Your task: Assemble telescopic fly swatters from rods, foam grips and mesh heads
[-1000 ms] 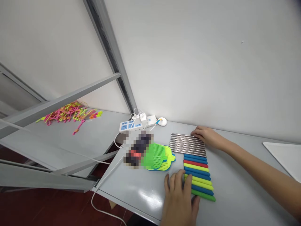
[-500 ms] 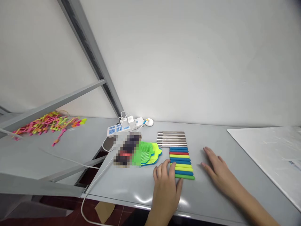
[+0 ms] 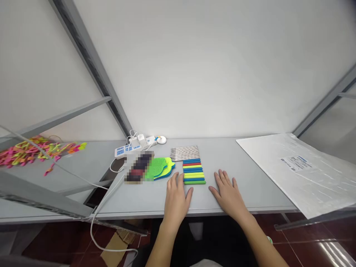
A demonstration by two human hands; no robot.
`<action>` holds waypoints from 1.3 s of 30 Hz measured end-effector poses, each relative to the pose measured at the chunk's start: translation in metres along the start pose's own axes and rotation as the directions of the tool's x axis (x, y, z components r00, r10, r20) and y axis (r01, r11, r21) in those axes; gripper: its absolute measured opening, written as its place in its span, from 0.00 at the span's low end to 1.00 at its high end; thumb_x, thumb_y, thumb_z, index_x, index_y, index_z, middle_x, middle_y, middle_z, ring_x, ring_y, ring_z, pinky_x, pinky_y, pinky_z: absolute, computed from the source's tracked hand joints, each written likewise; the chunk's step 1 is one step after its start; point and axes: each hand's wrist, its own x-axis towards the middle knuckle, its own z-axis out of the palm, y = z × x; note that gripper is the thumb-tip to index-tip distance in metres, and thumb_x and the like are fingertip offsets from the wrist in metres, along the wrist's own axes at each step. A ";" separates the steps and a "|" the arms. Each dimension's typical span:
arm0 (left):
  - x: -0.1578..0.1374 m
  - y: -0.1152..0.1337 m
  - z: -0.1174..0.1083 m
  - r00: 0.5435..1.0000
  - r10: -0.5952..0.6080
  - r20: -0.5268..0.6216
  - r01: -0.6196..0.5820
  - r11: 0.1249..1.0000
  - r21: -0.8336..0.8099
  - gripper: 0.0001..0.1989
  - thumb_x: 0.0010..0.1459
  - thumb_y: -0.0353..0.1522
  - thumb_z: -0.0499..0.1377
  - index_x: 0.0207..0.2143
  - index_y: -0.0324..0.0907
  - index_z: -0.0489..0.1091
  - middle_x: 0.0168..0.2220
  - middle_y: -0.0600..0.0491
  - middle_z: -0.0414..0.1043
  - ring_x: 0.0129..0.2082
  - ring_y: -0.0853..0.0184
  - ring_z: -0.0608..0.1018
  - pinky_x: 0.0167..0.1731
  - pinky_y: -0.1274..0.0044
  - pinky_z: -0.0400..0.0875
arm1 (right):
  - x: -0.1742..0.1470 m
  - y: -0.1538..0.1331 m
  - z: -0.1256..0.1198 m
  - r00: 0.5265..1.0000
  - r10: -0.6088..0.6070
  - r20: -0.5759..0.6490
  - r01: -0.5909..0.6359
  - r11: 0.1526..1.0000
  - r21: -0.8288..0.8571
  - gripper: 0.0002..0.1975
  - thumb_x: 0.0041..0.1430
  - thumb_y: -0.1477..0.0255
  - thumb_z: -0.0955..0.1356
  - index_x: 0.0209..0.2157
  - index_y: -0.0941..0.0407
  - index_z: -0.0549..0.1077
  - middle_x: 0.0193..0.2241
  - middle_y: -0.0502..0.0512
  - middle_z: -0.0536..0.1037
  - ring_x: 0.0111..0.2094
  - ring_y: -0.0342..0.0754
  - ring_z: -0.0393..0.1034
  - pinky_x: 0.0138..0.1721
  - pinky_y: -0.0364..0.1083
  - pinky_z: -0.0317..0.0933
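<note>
A column of slim coloured tubes (image 3: 194, 173) in blue, red, yellow and green lies side by side on the grey table. Directly behind it is a row of thin metal rods (image 3: 184, 152). To the left, perforated green, yellow and blue fly swatter heads (image 3: 158, 167) lie overlapped. My left hand (image 3: 175, 198) rests at the left ends of the nearest tubes, fingers extended and thumb apart, holding nothing. On the bare tabletop right of the tubes, my right hand (image 3: 228, 193) lies flat with its fingers spread, apart from them.
A white power strip (image 3: 128, 150) with plugs and cables stands at the back left, near a small white round device (image 3: 161, 139). A blurred-out item (image 3: 139, 168) lies beside the swatter heads. A plastic-wrapped white sheet (image 3: 278, 167) covers the right side. Colourful strings (image 3: 30, 150) lie far left.
The view has pulled back and turned right, showing more floor and the wrapped sheet. My left fingers have drawn back from over the tubes' left ends. My right hand now lies flatter, fingers more spread.
</note>
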 end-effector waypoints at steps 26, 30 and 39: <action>-0.051 -0.001 -0.003 0.994 -0.094 -0.051 0.105 0.942 0.318 0.27 0.67 0.41 0.43 0.63 0.37 0.60 0.66 0.40 0.56 0.65 0.49 0.57 0.61 0.52 0.48 | -0.049 -0.006 0.004 0.995 -0.029 -0.097 0.027 0.999 -0.017 0.37 0.67 0.50 0.45 0.69 0.55 0.45 0.70 0.55 0.41 0.70 0.55 0.29 0.64 0.64 0.31; -0.056 0.001 -0.005 0.995 -0.080 -0.065 0.097 0.946 0.309 0.25 0.68 0.39 0.43 0.61 0.39 0.63 0.65 0.43 0.58 0.64 0.50 0.60 0.61 0.53 0.49 | -0.049 -0.004 0.003 0.996 -0.048 -0.079 0.047 0.999 -0.019 0.36 0.67 0.50 0.45 0.68 0.54 0.49 0.70 0.54 0.44 0.70 0.54 0.32 0.64 0.64 0.31; -0.060 0.000 -0.007 0.995 -0.074 -0.073 0.093 0.951 0.295 0.24 0.67 0.38 0.45 0.61 0.42 0.64 0.64 0.44 0.60 0.63 0.51 0.61 0.60 0.53 0.51 | -0.049 -0.004 0.007 0.994 -0.049 -0.101 0.047 0.999 -0.018 0.35 0.67 0.51 0.47 0.68 0.55 0.50 0.69 0.55 0.45 0.70 0.55 0.35 0.64 0.65 0.32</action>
